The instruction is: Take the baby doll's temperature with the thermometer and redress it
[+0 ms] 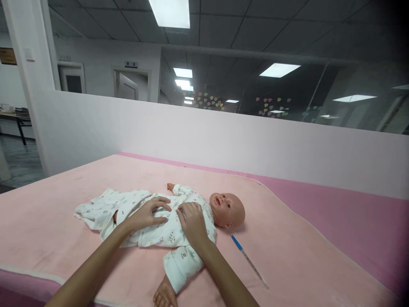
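A baby doll (227, 209) lies on its back on a pink blanket (287, 256), head to the right. It wears a white printed romper (128, 204). My left hand (147, 214) rests on the romper over the doll's belly, fingers curled on the cloth. My right hand (192, 221) sits on the doll's chest, its fingers pinched at the romper's front near the collar. One sleeved doll arm (182, 264) points toward me, its bare hand at the picture's lower edge.
A blue-capped pen (249, 261) lies on the blanket right of the doll. A low white partition wall (223, 140) runs behind the padded surface, with glass above it. The floor and a desk (15, 119) show at the far left.
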`<state>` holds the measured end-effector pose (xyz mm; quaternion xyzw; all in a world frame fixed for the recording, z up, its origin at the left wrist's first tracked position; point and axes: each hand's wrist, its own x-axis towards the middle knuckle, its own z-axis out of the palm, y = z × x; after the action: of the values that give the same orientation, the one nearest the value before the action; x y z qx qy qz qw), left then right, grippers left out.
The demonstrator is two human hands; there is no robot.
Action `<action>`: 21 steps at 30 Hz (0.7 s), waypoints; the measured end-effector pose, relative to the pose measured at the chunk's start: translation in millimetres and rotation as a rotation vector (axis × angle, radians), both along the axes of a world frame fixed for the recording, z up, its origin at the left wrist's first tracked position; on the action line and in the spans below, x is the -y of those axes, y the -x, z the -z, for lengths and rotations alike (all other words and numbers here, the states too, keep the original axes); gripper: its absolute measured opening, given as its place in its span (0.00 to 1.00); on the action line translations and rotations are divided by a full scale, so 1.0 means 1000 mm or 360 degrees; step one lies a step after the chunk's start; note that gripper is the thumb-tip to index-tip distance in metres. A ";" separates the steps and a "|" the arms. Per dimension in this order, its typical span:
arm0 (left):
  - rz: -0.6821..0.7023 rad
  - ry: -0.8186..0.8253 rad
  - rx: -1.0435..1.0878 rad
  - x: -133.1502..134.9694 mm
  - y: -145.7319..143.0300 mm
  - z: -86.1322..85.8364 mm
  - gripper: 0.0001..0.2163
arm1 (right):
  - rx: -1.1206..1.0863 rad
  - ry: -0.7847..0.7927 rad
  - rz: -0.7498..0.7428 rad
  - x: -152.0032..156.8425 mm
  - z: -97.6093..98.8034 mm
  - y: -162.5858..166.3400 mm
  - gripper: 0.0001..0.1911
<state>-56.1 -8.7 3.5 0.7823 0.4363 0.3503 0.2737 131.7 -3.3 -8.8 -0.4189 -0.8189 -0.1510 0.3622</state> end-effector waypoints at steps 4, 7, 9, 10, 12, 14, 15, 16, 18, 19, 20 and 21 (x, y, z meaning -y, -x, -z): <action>-0.0042 -0.0020 0.0008 0.000 0.000 0.000 0.11 | -0.0054 -0.0021 0.0135 0.017 -0.012 -0.020 0.09; -0.0116 -0.0004 0.0046 0.000 -0.003 -0.002 0.11 | -0.0173 -0.0017 0.0428 0.044 -0.003 -0.070 0.10; -0.0160 -0.0003 0.0080 0.001 -0.004 -0.002 0.12 | -0.0156 0.0052 0.0862 0.065 0.016 -0.112 0.11; -0.0175 -0.0006 0.0096 0.001 -0.005 -0.002 0.12 | -0.0104 0.0095 0.1014 0.075 0.028 -0.131 0.12; -0.0189 -0.0014 0.0121 0.001 -0.005 -0.002 0.13 | -0.0074 0.0217 0.1138 0.089 0.049 -0.160 0.11; -0.0177 -0.0007 0.0123 0.000 -0.005 -0.001 0.13 | -0.0145 0.0377 0.1081 0.096 0.059 -0.174 0.11; -0.0169 -0.0004 0.0120 0.000 -0.005 -0.001 0.13 | -0.0221 0.0454 0.1042 0.098 0.058 -0.175 0.12; -0.0162 -0.0002 0.0117 0.000 -0.005 -0.001 0.13 | -0.0329 0.0528 0.1002 0.099 0.052 -0.174 0.12; -0.0144 0.0004 0.0112 -0.001 -0.004 -0.001 0.13 | -0.0627 0.0669 0.0886 0.101 0.029 -0.167 0.13; -0.0131 0.0008 0.0116 -0.001 -0.003 -0.001 0.13 | -0.0816 0.0738 0.0787 0.103 0.013 -0.164 0.13; -0.0114 0.0011 0.0126 -0.002 -0.003 -0.001 0.13 | -0.1000 0.0805 0.0636 0.105 -0.004 -0.161 0.13; -0.0097 0.0016 0.0140 -0.002 -0.002 -0.001 0.13 | -0.1190 0.0854 0.0446 0.107 -0.021 -0.158 0.14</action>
<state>-53.9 -6.2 4.5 0.7510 0.4492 0.3904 0.2860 290.2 -110.7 12.1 -0.6295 -0.5783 0.1793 0.4870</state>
